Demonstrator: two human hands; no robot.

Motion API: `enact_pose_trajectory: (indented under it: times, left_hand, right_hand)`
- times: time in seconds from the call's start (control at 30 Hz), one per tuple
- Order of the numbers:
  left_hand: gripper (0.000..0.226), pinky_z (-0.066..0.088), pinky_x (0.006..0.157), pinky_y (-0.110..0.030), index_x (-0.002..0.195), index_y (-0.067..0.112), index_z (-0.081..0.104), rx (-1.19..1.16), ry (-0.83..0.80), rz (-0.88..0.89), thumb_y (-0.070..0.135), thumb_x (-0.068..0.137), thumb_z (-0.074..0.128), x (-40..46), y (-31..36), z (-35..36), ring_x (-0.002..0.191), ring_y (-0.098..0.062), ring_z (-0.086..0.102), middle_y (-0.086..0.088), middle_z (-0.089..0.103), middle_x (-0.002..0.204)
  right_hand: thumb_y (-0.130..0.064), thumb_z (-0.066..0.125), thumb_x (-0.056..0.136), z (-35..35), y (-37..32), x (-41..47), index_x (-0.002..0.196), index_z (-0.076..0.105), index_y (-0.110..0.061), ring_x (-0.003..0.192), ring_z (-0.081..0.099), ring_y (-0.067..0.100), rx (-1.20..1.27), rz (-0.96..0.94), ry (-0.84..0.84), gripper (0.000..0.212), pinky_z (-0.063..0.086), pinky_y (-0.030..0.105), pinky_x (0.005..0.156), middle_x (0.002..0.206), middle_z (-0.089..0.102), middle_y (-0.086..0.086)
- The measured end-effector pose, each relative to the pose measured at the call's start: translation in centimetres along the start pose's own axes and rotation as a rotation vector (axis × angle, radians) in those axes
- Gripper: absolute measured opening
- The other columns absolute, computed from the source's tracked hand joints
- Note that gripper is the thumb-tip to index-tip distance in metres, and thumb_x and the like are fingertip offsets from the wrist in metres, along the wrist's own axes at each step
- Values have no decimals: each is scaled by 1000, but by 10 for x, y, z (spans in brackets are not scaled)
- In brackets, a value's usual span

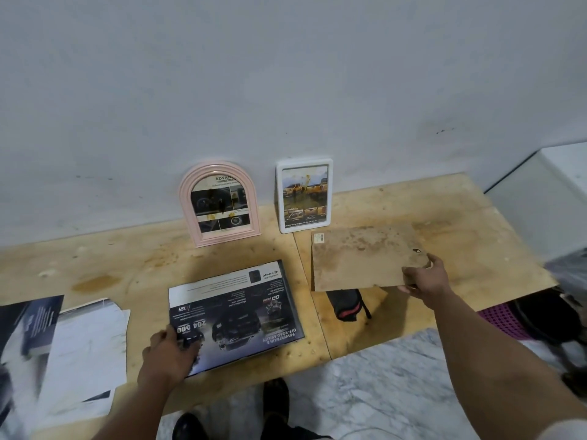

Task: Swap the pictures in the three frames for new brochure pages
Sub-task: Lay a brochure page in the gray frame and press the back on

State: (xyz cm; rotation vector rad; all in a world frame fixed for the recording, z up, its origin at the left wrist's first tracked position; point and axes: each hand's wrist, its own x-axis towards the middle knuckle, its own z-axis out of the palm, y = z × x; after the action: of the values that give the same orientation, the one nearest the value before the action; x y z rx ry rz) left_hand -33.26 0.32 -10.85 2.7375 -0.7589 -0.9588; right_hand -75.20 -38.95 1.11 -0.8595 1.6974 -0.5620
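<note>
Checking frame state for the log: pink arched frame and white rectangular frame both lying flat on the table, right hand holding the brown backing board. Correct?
Not quite. In the head view the pink arched frame and white rectangular frame stand upright, leaning against the wall, not lying flat. The right hand does hold the brown backing board.
</note>
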Motion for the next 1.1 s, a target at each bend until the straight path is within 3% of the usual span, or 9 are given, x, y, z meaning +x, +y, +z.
enact_pose_trajectory:
  times: [0.13, 0.27, 0.47, 0.57, 0.67, 0.8, 0.93, 1.03, 1.1]
  left_hand:
    - [75, 49, 99, -47, 150, 22, 39, -43, -17, -29, 56, 90, 68, -6, 3, -10, 119, -47, 54, -19, 44, 140]
    - [77, 52, 94, -45, 155, 24, 36, -156, -30, -5, 49, 91, 71, -14, 5, -15, 116, -43, 59, -18, 44, 137]
    - [67, 49, 95, -44, 155, 32, 37, -280, -44, 26, 38, 94, 65, -21, 5, -23, 113, -41, 60, -6, 40, 118]
    - [66, 49, 96, -43, 157, 35, 35, -300, -51, 21, 32, 96, 60, -17, 0, -23, 114, -40, 60, -11, 44, 127]
    - [66, 50, 98, -43, 158, 33, 34, -298, -54, 39, 28, 96, 58, -15, -4, -21, 114, -40, 61, -14, 44, 134]
    - [66, 50, 98, -42, 160, 32, 29, -284, -75, 42, 28, 99, 53, -14, -7, -19, 113, -39, 60, -13, 41, 138]
    - [76, 51, 93, -37, 164, 27, 22, -248, -128, 36, 32, 97, 56, -10, -11, -22, 114, -34, 59, -10, 36, 142]
    - [81, 51, 101, -41, 165, 20, 18, -173, -167, 33, 37, 97, 59, -10, -10, -26, 122, -33, 55, -12, 29, 150]
    - [84, 50, 105, -40, 165, 18, 15, -138, -185, 38, 38, 97, 59, -10, -10, -26, 126, -33, 54, -12, 26, 153]
  right_hand:
    - [4, 57, 99, 3, 2, -18, 153, 30, -32, 98, 64, 39, 154, -45, -24, 71, 59, 36, 48, 138, 48, 18]
    - [-2, 58, 101, 27, 7, -53, 152, 34, -36, 98, 65, 27, 121, -87, -107, 66, 64, 37, 58, 134, 52, 9]
    - [-4, 61, 100, 102, 49, -108, 146, 41, -37, 109, 67, 33, 73, -117, -268, 61, 64, 46, 65, 129, 63, 7]
    - [-2, 62, 99, 142, 69, -134, 145, 39, -33, 103, 67, 25, 0, -169, -338, 60, 62, 39, 58, 121, 66, 6]
    - [-5, 66, 97, 174, 91, -143, 148, 36, -34, 93, 71, 25, -57, -166, -366, 66, 62, 44, 60, 112, 71, 11]
    - [-6, 71, 94, 201, 116, -146, 146, 40, -33, 68, 68, 17, -154, -235, -308, 66, 63, 52, 66, 73, 67, -3]
    - [-10, 77, 88, 218, 127, -153, 146, 39, -28, 88, 70, 21, -241, -277, -254, 71, 59, 36, 73, 98, 72, 6]
    - [-18, 82, 85, 221, 132, -157, 143, 42, -25, 105, 67, 24, -392, -294, -219, 71, 56, 39, 90, 112, 72, 5]
    - [-25, 86, 81, 221, 134, -159, 138, 46, -23, 107, 66, 26, -511, -328, -186, 70, 55, 39, 91, 117, 70, 5]
